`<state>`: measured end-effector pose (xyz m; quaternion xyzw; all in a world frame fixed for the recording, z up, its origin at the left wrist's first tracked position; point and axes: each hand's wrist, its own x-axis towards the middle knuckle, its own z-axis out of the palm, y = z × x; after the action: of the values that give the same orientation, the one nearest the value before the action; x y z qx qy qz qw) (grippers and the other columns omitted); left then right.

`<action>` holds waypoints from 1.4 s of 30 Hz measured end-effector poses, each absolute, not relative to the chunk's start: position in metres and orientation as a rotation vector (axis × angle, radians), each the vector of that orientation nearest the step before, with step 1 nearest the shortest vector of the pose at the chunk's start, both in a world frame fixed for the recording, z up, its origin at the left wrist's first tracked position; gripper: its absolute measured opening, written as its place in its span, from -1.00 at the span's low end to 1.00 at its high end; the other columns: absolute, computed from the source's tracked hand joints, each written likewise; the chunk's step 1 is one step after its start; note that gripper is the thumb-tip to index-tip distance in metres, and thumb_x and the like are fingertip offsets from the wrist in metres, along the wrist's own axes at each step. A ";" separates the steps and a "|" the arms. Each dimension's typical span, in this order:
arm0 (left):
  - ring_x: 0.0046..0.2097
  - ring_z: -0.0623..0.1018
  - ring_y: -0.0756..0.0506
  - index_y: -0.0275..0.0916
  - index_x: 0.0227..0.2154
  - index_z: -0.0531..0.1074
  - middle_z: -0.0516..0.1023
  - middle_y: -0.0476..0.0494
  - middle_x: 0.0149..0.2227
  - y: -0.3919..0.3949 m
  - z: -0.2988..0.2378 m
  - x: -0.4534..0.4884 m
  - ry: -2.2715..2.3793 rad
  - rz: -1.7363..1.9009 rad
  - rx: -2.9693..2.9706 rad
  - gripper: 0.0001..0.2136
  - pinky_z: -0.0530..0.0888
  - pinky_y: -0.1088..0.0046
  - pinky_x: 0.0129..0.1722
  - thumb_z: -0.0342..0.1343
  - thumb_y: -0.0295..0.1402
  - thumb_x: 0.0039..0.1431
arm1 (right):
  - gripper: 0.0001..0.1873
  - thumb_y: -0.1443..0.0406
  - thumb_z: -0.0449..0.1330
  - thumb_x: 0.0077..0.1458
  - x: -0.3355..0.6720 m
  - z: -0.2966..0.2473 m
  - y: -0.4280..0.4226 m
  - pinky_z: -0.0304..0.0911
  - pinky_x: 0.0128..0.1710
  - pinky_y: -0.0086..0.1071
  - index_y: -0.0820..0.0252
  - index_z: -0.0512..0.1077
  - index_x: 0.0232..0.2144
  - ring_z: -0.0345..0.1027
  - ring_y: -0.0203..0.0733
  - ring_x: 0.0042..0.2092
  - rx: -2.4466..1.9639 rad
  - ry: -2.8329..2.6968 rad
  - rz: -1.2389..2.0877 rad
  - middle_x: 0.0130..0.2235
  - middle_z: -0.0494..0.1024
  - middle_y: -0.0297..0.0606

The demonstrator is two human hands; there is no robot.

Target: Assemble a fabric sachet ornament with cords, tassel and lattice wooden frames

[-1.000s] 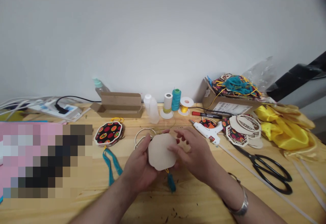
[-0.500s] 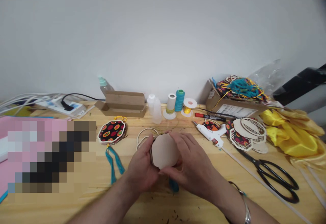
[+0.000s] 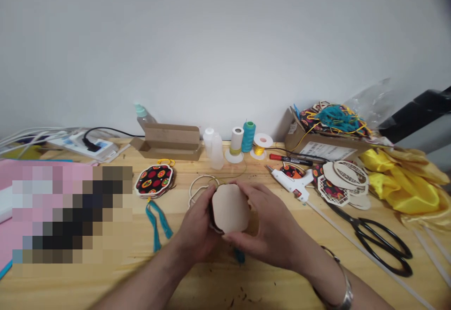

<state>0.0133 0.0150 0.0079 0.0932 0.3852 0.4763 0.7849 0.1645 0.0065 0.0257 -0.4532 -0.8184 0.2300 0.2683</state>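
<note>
Between my hands, above the middle of the table, is a plain pale wooden plaque (image 3: pixel 230 209) with notched corners. My left hand (image 3: pixel 197 228) wraps round its left side, thumb along the edge; a darker layer shows under the rim there. My right hand (image 3: pixel 276 225) grips the right side, fingers at the top edge and thumb at the bottom. Below the plaque a teal tassel (image 3: pixel 239 255) hangs out, partly covered by my hands. To the left lies a similar-shaped ornament (image 3: pixel 154 181) with dark flowered fabric, a yellow loop and a teal tassel.
A white glue gun (image 3: pixel 291 184), black scissors (image 3: pixel 378 244) and cut-out wooden shapes (image 3: pixel 343 178) lie on the right. Thread spools (image 3: pixel 248 137), white bottles (image 3: pixel 215 152) and an open cardboard box (image 3: pixel 172 151) stand along the wall. Yellow satin cloth (image 3: pixel 398 188) lies far right.
The plaque has shifted slightly right and tilted a little in my hands. My right fingers have opened out somewhat around its right edge, showing a gap there. Both hands keep their grip.
</note>
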 end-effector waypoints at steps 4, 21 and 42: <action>-0.39 0.52 -0.10 -0.29 -0.38 0.51 0.57 -0.10 -0.44 0.015 0.010 0.011 0.708 1.039 0.307 -0.80 0.45 0.42 -0.36 0.06 -0.29 0.04 | -0.29 0.13 0.27 -0.15 0.167 0.028 0.010 0.21 -0.06 -0.19 0.13 0.17 0.06 0.25 -0.08 -0.03 -1.207 -2.183 0.662 -0.01 0.38 -0.18; -0.34 0.49 -0.03 -0.29 -0.28 0.48 0.54 -0.12 -0.35 0.013 -0.001 0.007 0.723 1.054 0.533 -0.82 0.43 0.47 -0.30 0.07 -0.32 0.13 | -0.37 0.06 0.23 -0.11 0.169 0.023 0.015 0.22 -0.16 -0.20 0.13 0.23 0.01 0.28 -0.08 -0.11 -1.285 -2.077 0.758 -0.10 0.43 -0.17; -0.47 0.40 0.06 -0.28 -0.31 0.46 0.43 -0.03 -0.47 0.017 0.005 0.006 0.664 1.000 0.629 -0.86 0.43 0.52 -0.39 0.04 -0.35 0.16 | -0.38 0.09 0.23 -0.10 0.178 0.023 0.020 0.26 -0.23 -0.26 0.18 0.27 0.02 0.33 -0.10 -0.11 -1.350 -1.965 0.783 -0.07 0.45 -0.15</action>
<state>0.0062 0.0167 0.0048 0.2909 0.3073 0.4624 0.7792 0.1776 0.0203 0.0230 -0.5111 -0.7444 0.2966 0.3108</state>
